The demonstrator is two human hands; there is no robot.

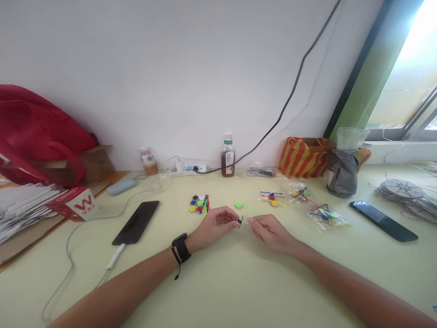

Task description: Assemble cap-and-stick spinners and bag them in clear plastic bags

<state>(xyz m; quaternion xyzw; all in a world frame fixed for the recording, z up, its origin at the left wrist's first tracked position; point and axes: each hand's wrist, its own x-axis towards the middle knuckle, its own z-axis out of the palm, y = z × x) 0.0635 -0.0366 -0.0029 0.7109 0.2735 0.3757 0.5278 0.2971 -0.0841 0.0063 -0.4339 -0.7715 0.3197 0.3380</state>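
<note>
My left hand (218,224) pinches a small black piece (240,222) between thumb and fingertips, above the pale green table. Just to its right, my right hand (272,231) is closed, fingertips pressed together; whatever they hold, if anything, is too small to make out. Beyond the hands lies a green disc (238,205), with a thin bright green stick (251,209) to its right. Several coloured discs (193,209) and a bundle of coloured sticks (205,205) are behind my left hand. More coloured sticks and discs (271,197) lie behind my right hand.
Two plastic bags of coloured parts (328,217) (300,193) lie at the right, near a dark phone (383,221). Another phone (136,223) with a cable and a red box (74,203) are at the left. A bottle (228,157) and a power strip (189,170) stand by the wall.
</note>
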